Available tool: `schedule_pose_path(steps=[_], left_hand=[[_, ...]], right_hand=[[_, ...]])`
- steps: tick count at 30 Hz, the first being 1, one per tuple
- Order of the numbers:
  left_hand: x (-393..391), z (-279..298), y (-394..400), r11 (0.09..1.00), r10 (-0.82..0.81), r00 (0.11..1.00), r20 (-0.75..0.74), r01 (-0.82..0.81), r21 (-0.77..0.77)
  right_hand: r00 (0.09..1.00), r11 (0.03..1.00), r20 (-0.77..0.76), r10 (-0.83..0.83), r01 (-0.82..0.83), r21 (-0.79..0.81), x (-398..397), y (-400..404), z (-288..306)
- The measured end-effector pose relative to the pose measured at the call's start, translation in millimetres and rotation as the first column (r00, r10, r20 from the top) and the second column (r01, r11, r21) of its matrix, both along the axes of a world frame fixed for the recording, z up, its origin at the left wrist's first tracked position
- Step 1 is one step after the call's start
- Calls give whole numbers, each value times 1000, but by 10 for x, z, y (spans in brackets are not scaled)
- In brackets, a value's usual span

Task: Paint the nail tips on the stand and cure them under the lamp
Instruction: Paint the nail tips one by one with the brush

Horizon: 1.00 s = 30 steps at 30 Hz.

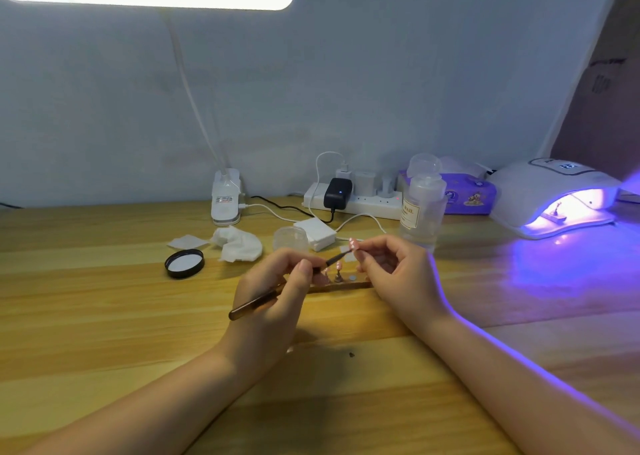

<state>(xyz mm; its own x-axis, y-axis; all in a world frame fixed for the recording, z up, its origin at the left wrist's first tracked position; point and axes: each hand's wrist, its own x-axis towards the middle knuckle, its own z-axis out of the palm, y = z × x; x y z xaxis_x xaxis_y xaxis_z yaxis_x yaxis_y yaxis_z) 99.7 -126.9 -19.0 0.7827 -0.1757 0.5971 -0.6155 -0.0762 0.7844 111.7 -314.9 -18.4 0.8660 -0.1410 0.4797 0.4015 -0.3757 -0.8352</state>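
Note:
My left hand (277,288) grips a thin brown-handled brush (254,305), its dark tip reaching up to the right. My right hand (391,267) pinches a small pink nail tip (353,244) between thumb and fingers, and the brush tip touches it. Between my hands lies the narrow wooden stand (341,284) with a few small pegs, partly hidden by my fingers. At the far right the white curing lamp (547,191) glows violet, with a small piece (555,214) inside its opening.
A black jar lid (184,263), crumpled wipes (239,243), a clear jar (290,238) and a white pad stack (317,233) lie behind my hands. A clear liquid bottle (420,205), power strip (356,198), purple tissue pack (467,195) and desk lamp base (225,200) stand further back.

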Motion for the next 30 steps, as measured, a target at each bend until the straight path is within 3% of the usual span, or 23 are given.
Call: schedule_pose_path(steps=[30], left_hand=[[5, 15, -30, 995, 62, 998, 30, -64, 78]], right_hand=[[996, 985, 59, -65, 73, -156, 12, -6, -19]])
